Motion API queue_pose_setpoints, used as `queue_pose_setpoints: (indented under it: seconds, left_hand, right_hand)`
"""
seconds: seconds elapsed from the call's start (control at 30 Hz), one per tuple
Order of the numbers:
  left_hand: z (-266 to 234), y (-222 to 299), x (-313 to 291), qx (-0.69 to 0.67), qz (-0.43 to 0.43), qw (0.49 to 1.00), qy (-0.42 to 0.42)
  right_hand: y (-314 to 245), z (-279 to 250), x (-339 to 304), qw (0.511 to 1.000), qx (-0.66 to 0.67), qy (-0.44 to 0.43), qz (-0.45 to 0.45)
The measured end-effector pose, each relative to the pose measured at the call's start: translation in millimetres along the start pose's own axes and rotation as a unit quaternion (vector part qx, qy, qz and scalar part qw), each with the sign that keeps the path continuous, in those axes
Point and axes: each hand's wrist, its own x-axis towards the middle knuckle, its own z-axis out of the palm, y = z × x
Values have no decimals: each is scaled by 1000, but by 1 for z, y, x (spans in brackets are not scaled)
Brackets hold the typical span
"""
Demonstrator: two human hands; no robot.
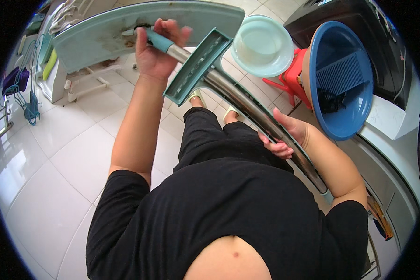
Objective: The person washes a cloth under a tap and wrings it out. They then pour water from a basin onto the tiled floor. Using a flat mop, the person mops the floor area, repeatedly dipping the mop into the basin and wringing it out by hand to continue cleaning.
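Note:
A long metal tube with teal plastic trim and a wide teal crosspiece (198,67) slants across in front of my body, like a table leg. My right hand (284,135) wraps round its lower shaft, fingers beneath and thumb on top. Up at its far left end, my left hand (161,49) curls loosely round a teal end cap (158,41), from which a short metal tube runs to the crosspiece. Behind that hand stands a large teal board (93,42) with a curved edge and brownish stains; the left fingers are slightly blurred and overlap it.
At the right, a blue basin (322,123) with a ribbed washboard and dark cloth sits above a red stool (294,77). A pale green basin (261,46) is beside it. Teal hangers (31,105) hang at the far left. White floor tiles (56,172) lie below; a black appliance (345,28) stands back right.

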Motion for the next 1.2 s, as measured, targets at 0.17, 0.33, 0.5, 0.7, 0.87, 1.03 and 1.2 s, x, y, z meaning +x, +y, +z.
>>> queue_pose_setpoints:
  seconds: [0.17,0.33,0.5,0.7,0.87,1.03,1.2]
  left_hand:
    - [-12,9,7,-90,-39,990,98]
    - [-9,7,3,22,22,970,242]
    - [-4,2,-21,214,-57,957,185]
    - [-48,6,-78,251,65,933,251]
    - [-14,51,-59,358,280,872,181]
    - [10,46,-48,707,344,611,95]
    - [11,23,-42,926,282,227,-109]
  right_hand:
    - [-6,13,2,986,-75,149,-1]
    - [-4,17,5,931,-234,274,-51]
    - [-5,25,-3,950,-200,234,-56]
    - [-6,32,-17,962,-152,218,-66]
    - [-2,17,-19,974,-132,176,-52]
    - [-2,17,-18,975,-123,174,-66]
    - [-19,38,-7,916,-258,298,-70]
